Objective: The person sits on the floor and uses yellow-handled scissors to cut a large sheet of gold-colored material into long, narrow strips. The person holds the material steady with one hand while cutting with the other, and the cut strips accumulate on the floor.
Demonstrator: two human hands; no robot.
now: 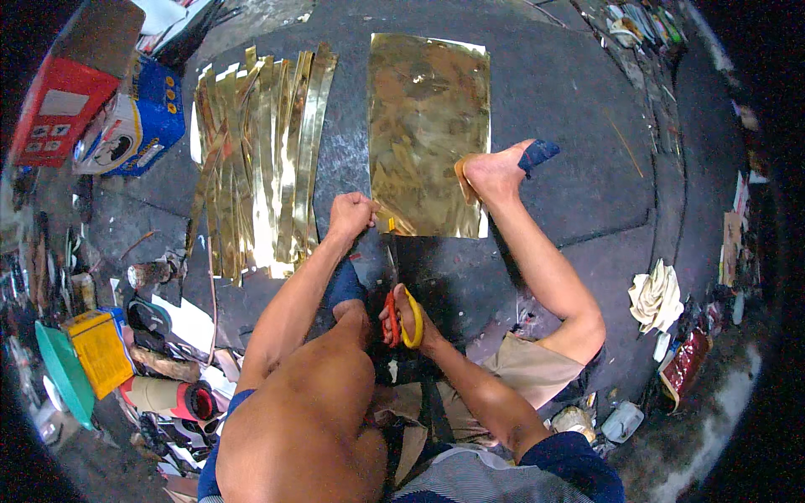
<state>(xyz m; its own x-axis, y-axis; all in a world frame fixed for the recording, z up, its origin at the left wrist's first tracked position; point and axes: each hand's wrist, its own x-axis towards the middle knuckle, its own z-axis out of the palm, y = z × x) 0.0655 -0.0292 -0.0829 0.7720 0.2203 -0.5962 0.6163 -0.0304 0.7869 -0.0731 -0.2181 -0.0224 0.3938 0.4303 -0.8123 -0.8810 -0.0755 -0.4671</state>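
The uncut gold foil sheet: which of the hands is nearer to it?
Left. The left hand pinches the near-left corner of the gold foil sheet. The right hand holds the scissors below the sheet's near edge.

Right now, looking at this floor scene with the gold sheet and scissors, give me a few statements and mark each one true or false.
1. The right hand holds scissors with red and yellow handles. True.
2. The left hand lies flat on the pile of cut strips. False: it is closed in a fist at the lower left corner of the gold sheet.
3. A bare foot rests on the right edge of the gold sheet. True.
4. The cut gold strips lie to the right of the whole sheet. False: they lie to its left.
5. A blue carton lies beyond the strips, at the upper left. True.
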